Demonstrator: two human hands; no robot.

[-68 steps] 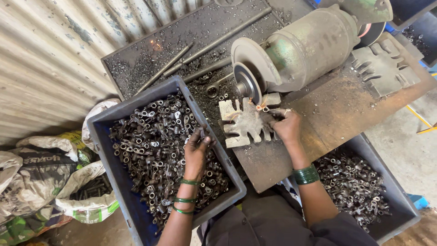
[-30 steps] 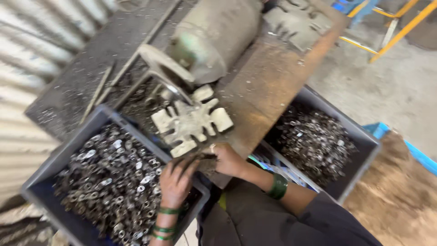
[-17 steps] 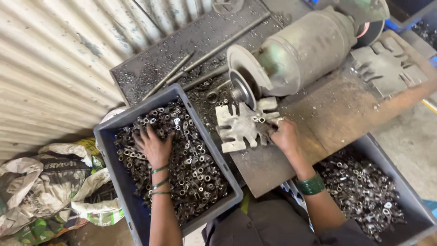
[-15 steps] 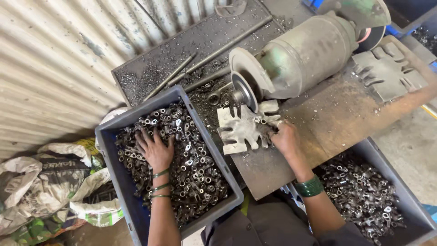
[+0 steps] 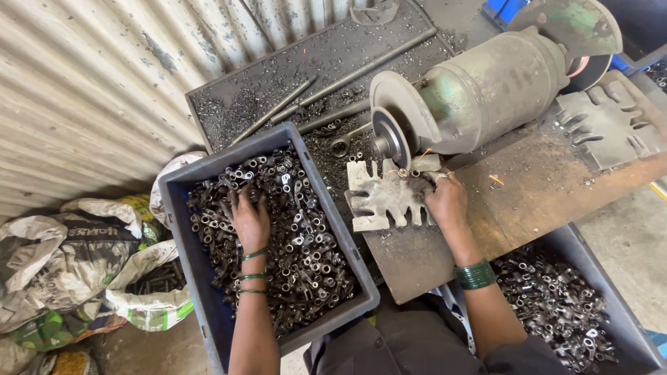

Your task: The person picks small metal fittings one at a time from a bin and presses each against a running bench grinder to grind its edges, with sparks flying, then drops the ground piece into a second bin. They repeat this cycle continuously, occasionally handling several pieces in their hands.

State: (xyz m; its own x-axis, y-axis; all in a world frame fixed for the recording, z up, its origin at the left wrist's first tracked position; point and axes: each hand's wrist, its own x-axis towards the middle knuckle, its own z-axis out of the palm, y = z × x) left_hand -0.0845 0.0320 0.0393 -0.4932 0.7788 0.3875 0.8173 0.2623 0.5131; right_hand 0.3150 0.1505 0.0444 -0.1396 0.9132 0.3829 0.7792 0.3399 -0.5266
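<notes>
Right hand [image 5: 448, 203], fingers pinching a small metal part [image 5: 417, 171] at the grinding wheel [image 5: 389, 137], should feed lightly; left hand [image 5: 250, 221], fingers spread, rakes parts in the left crate [image 5: 208, 305].

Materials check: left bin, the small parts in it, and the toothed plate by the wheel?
Bin: likely moulded plastic, dull blue-grey, smooth rounded rim. Small parts: metal, grey with bright glinting ends. Toothed plate: probably steel, dull, gritty and scuffed.
</notes>
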